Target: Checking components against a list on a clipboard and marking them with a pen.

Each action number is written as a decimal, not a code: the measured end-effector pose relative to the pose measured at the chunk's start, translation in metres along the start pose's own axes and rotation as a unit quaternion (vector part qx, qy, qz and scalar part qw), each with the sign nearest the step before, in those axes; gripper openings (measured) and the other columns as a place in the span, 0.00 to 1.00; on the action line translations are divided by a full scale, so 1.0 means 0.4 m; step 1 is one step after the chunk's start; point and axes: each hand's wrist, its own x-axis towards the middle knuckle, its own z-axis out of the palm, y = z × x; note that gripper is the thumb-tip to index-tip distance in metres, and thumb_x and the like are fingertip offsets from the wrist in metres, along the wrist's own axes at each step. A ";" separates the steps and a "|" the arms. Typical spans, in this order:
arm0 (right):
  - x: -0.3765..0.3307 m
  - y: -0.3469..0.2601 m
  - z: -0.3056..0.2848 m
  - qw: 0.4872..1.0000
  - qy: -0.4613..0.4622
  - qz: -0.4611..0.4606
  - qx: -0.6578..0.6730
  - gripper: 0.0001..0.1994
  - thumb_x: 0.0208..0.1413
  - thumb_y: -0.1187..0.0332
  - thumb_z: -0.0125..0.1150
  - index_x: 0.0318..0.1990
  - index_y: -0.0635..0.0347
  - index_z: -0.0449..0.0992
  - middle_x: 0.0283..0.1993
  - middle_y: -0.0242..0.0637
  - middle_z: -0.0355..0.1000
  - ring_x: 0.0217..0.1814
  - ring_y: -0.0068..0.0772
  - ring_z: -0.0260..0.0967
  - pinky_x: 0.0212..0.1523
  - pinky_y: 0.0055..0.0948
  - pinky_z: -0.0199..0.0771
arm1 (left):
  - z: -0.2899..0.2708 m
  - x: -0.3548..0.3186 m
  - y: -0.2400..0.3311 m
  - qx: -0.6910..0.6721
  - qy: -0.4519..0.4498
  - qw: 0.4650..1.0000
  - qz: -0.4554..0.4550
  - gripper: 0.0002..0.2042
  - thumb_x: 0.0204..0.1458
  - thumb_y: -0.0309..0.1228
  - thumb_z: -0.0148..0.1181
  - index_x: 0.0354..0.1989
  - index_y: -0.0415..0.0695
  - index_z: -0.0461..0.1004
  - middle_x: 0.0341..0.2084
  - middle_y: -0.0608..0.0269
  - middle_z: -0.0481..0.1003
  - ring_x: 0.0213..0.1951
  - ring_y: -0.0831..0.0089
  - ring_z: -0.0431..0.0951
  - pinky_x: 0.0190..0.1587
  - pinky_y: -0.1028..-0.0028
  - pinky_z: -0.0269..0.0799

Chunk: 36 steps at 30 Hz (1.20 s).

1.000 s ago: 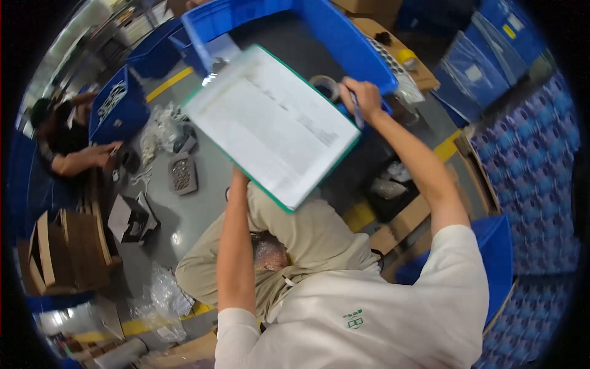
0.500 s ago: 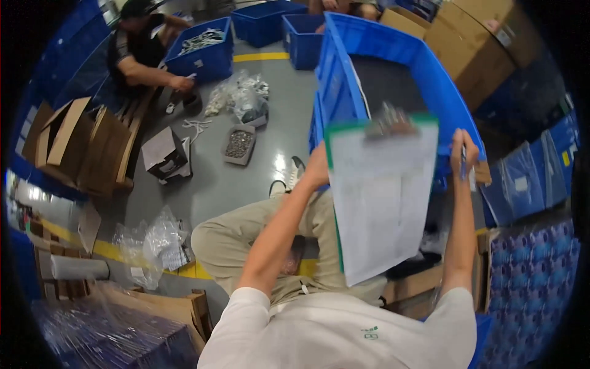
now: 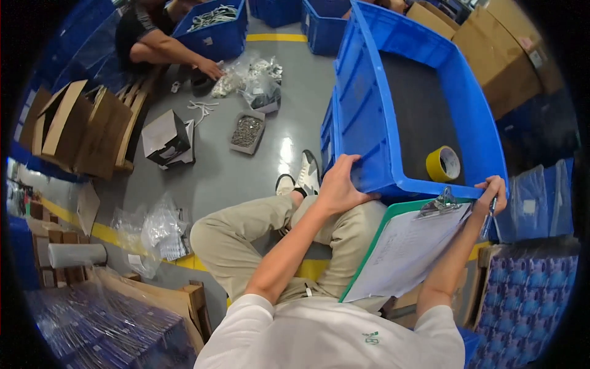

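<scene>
A large blue plastic crate stands before me, with a dark flat base inside and a roll of yellow tape near its right end. My left hand clasps the crate's near left corner, thumb and fingers wide apart around it, just above my knee. At the near right corner, my right hand is closed on a pen while its fingers touch the rim. A green-edged clipboard with white sheets under a metal clip slants across my lap. Its top end lies against the crate, beside my right forearm.
Another person's hand reaches to plastic bags of parts on the floor. Nearby are a tray of small metal pieces and a black-and-white box. Cardboard boxes rise at the right; opened cartons stand left.
The clipboard has dropped from upright in front of me onto my lap, uncovering the yellow tape. My left hand has gone from its edge to the crate's corner; my right hand has come to the rim.
</scene>
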 end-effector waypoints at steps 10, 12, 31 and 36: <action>-0.023 -0.050 -0.012 0.990 0.134 -0.018 -0.046 0.12 0.58 0.67 0.47 0.27 0.64 0.71 0.24 0.36 0.71 0.29 0.26 0.69 0.32 0.24 0.67 | 0.002 -0.031 -0.046 -0.038 -0.015 0.999 -0.030 0.36 0.33 0.31 0.70 0.54 0.37 0.62 0.46 0.52 0.68 0.48 0.62 0.70 0.49 0.68 0.68; -0.057 -0.023 -0.059 0.947 0.312 -0.050 -0.063 0.08 0.57 0.69 0.48 0.31 0.64 0.70 0.32 0.38 0.73 0.34 0.26 0.68 0.35 0.26 0.67 | -0.019 -0.068 -0.050 -0.118 -0.016 0.989 -0.083 0.28 0.40 0.28 0.65 0.52 0.36 0.64 0.44 0.53 0.70 0.48 0.66 0.71 0.50 0.69 0.67; -0.864 0.325 -0.023 0.838 -0.379 0.391 0.035 0.19 0.61 0.61 0.40 0.52 0.66 0.66 0.53 0.44 0.67 0.55 0.34 0.61 0.55 0.30 0.58 | -0.062 -0.388 0.191 -0.185 -0.023 0.968 -0.169 0.11 0.49 0.29 0.57 0.38 0.34 0.72 0.29 0.67 0.74 0.28 0.81 0.68 0.34 0.79 0.64; -0.855 0.183 -0.069 0.853 -0.413 0.313 0.058 0.20 0.60 0.60 0.41 0.52 0.67 0.66 0.53 0.45 0.67 0.55 0.34 0.61 0.55 0.30 0.58 | -0.146 -0.434 0.177 -0.165 0.001 0.984 -0.062 0.11 0.48 0.29 0.58 0.36 0.34 0.72 0.31 0.66 0.74 0.30 0.80 0.69 0.35 0.78 0.64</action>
